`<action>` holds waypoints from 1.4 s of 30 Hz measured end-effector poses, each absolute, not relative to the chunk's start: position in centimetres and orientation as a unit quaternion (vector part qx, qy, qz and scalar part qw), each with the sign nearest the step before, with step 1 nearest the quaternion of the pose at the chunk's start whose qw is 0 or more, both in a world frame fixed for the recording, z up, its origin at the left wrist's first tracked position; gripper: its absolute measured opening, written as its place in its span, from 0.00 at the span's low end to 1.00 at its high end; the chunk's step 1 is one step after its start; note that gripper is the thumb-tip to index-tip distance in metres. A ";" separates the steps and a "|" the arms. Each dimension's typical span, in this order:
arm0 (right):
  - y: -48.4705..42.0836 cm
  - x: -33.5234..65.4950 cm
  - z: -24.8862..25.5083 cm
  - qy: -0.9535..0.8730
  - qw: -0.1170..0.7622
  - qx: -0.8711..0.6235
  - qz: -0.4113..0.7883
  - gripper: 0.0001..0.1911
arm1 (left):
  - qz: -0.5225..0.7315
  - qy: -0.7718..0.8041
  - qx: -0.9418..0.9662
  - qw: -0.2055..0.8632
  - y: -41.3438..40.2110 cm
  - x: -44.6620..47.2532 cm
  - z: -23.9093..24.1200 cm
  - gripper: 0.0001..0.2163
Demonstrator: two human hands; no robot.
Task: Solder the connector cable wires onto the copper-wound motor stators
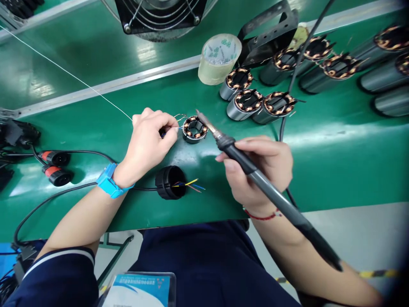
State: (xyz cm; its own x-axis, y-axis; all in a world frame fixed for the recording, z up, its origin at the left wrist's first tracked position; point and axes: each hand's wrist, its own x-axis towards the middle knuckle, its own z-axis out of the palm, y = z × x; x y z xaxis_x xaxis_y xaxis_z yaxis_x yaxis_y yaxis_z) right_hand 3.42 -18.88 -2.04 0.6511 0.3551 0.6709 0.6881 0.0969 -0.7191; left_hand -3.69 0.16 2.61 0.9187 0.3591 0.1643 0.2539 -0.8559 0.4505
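Observation:
A small motor stator [194,128] with copper windings lies on the green bench. My left hand [147,140] is closed in a pinch on a thin solder wire [79,82] just left of the stator, near its lead wires. My right hand [260,168] is wrapped round a black soldering iron [255,172], whose tip reaches the stator's upper right edge. A black connector cap [171,182] with coloured wires sticking out lies in front of my left hand. A blue wrist strap [108,182] is on my left wrist.
Several wound stators [247,102] stand behind at the right, beside a roll of clear tape [220,57]. A black fan [159,17] sits at the back. Red-and-black plugs [56,168] and cables lie at the left. A metal rail [111,85] crosses the bench.

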 end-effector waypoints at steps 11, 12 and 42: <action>-18.7 3.4 -3.1 -0.419 0.632 -0.642 -0.110 0.12 | 0.128 0.146 0.957 0.217 0.1 -3.7 2.7 0.05; -18.7 3.3 -3.1 -0.420 0.632 -0.643 -0.104 0.12 | 0.125 0.145 0.958 0.215 0.1 -3.7 2.7 0.05; -18.7 3.1 -3.1 -0.421 0.629 -0.647 -0.092 0.11 | 0.124 0.164 0.950 0.236 0.2 -3.5 2.6 0.05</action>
State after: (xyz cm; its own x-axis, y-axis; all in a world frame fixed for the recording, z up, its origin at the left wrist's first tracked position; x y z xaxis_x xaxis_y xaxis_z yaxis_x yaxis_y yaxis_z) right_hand 3.11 -18.70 -3.13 0.6283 0.4302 0.6482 0.6604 0.1454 -0.7367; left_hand -3.54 0.18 2.63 0.9154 0.3697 0.1591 0.2524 -0.8352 0.4885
